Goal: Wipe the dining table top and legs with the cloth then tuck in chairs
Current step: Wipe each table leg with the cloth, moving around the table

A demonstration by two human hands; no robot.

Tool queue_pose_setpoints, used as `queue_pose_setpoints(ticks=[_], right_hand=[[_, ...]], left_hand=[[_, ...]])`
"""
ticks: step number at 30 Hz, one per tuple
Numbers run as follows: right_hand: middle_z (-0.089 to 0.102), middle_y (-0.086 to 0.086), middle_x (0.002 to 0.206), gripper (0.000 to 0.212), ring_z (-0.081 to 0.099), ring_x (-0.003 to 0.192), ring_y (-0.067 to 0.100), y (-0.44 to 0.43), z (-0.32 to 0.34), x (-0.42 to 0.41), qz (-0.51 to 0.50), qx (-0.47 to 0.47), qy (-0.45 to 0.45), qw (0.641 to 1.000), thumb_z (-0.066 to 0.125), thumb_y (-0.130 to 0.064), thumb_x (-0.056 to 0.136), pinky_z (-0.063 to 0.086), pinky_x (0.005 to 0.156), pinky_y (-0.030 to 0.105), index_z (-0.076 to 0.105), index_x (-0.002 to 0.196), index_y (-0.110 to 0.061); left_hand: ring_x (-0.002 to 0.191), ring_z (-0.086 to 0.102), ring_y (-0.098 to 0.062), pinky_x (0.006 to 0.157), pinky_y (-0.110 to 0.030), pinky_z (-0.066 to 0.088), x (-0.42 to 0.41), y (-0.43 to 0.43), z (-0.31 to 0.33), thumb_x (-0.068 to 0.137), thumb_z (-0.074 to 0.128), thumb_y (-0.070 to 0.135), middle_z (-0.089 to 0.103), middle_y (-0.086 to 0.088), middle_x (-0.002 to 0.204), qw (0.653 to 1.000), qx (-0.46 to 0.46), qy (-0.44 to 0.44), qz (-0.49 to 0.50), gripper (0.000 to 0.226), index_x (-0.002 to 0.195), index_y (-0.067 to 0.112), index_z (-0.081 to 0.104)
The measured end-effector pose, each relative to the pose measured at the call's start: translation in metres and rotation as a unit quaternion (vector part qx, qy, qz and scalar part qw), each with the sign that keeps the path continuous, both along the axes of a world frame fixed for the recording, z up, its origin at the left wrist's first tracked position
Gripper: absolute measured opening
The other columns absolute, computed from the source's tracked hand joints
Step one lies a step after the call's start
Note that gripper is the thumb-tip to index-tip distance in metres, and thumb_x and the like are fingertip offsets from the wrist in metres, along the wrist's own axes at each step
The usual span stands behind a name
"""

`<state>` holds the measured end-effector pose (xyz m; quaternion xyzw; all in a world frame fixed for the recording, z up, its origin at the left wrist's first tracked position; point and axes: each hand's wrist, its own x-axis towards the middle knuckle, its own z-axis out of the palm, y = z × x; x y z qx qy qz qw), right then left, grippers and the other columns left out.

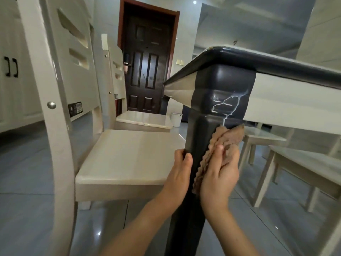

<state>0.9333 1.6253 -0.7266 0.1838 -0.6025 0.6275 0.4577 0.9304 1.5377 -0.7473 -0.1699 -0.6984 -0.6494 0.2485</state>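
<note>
Here, the table [276,69] is seen from low down, with its dark rounded rim overhead. Two pale chairs [129,154] are stood out from it on the left and are not yet tucked in. More seating is glimpsed under the table on the right.

The dark corner leg [193,130] is being wiped, so the job is judged to be at the legs stage. The leg is thick and rigid, with a pale vein-like marking on its upper block, and it should take firm rubbing without harm.

The brown cloth [228,139] is laid against the right face of the leg just under that block, its scalloped edge hanging along the corner. It is expected to be soft, light and easily bunched. It is best kept flat under the palm, with its loose edge gathered in so that it does not slip off the glossy surface.

The cloth is held to the leg by the right hand [219,172], with the thumb on top and the fingers curled behind. The opposite edge of the leg is gripped by the left hand [178,169], its fingers wrapped round it.

A small white bucket [176,119] is set on the floor beyond the chairs. Its contents cannot be seen.
</note>
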Motion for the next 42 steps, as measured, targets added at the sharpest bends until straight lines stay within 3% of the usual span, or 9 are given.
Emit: queue_pose_setpoints(ticks=[4,7,10,16,20,24,30,36,42], right_hand=[[0.058,0.010,0.133,0.041,0.060,0.109,-0.003,-0.001,-0.074,0.001,0.067,0.016,-0.094,0.993,0.042,-0.026,0.102,0.048,0.090,0.015,0.042,0.142,-0.038],[0.058,0.008,0.132,0.044,0.058,0.103,-0.003,0.005,-0.098,-0.001,0.137,-0.038,-0.246,0.959,0.040,-0.035,0.103,0.047,0.081,0.009,0.044,0.143,-0.020],[0.060,-0.011,0.127,0.044,0.056,0.118,0.000,0.008,-0.051,0.008,0.064,0.047,-0.100,0.992,0.041,-0.035,0.100,0.044,0.099,0.019,0.043,0.139,-0.014],[0.067,-0.015,0.091,0.021,0.065,0.088,0.002,0.003,0.015,-0.005,0.006,-0.015,-0.029,0.999,0.047,-0.035,0.100,0.052,0.079,0.026,0.058,0.105,-0.018],[0.063,-0.009,0.116,0.065,0.059,0.109,0.005,0.001,-0.050,0.007,0.013,0.043,-0.069,0.997,0.042,-0.057,0.093,0.049,0.093,0.031,0.049,0.131,-0.005],[0.072,-0.003,0.093,0.029,0.068,0.092,0.013,0.013,-0.003,0.004,0.081,0.012,-0.105,0.991,0.054,-0.043,0.094,0.053,0.082,0.032,0.065,0.102,-0.018],[0.075,-0.006,0.078,0.028,0.071,0.080,0.006,0.013,0.076,-0.002,0.106,-0.151,-0.100,0.978,0.052,-0.035,0.098,0.053,0.072,0.022,0.070,0.086,-0.017],[0.072,-0.004,0.106,0.037,0.067,0.100,0.005,0.000,0.067,0.005,0.067,-0.102,-0.100,0.988,0.057,-0.042,0.093,0.052,0.096,0.038,0.064,0.118,-0.015],[0.075,0.007,0.100,0.028,0.070,0.099,0.019,0.012,0.072,0.005,0.111,-0.156,-0.105,0.976,0.055,-0.028,0.098,0.051,0.097,0.045,0.068,0.108,-0.006]], left_hand=[[0.090,0.058,-0.013,0.082,-0.033,0.048,-0.007,-0.002,-0.003,0.087,0.025,0.064,0.057,-0.005,0.099,1.000,-0.011,0.002,0.004,0.028,0.095,0.041,0.038],[0.094,0.057,0.005,0.080,-0.017,0.047,-0.009,-0.003,-0.003,0.091,0.025,0.063,0.056,0.012,0.105,1.000,-0.011,-0.007,-0.025,0.020,0.099,0.050,0.037],[0.101,0.057,0.009,0.083,-0.009,0.043,-0.008,-0.007,0.003,0.094,0.035,0.056,0.059,0.022,0.106,0.998,0.014,0.025,-0.052,0.024,0.114,0.044,0.040],[0.099,0.065,-0.009,0.077,-0.020,0.051,-0.006,-0.021,0.014,0.083,0.053,0.053,0.066,0.007,0.105,0.992,0.028,0.022,-0.123,0.039,0.116,0.034,0.045],[0.095,0.066,-0.009,0.076,-0.024,0.050,-0.008,-0.019,0.016,0.080,0.055,0.054,0.068,0.007,0.100,0.991,0.044,0.000,-0.123,0.032,0.106,0.037,0.048],[0.102,0.065,-0.015,0.087,-0.031,0.051,-0.009,-0.018,0.016,0.076,0.053,0.060,0.066,0.001,0.106,0.992,0.046,0.005,-0.118,0.043,0.110,0.035,0.048],[0.099,0.066,-0.008,0.075,-0.022,0.052,-0.008,-0.019,0.014,0.081,0.055,0.052,0.068,0.013,0.101,0.987,0.060,-0.017,-0.145,0.027,0.106,0.043,0.051],[0.100,0.066,-0.008,0.076,-0.022,0.051,-0.009,-0.019,0.016,0.081,0.055,0.059,0.067,0.010,0.105,0.990,0.055,-0.010,-0.132,0.036,0.112,0.042,0.049],[0.096,0.066,-0.006,0.071,-0.019,0.051,-0.008,-0.019,0.015,0.082,0.052,0.049,0.068,0.011,0.102,0.988,0.059,-0.018,-0.142,0.032,0.111,0.037,0.049]])
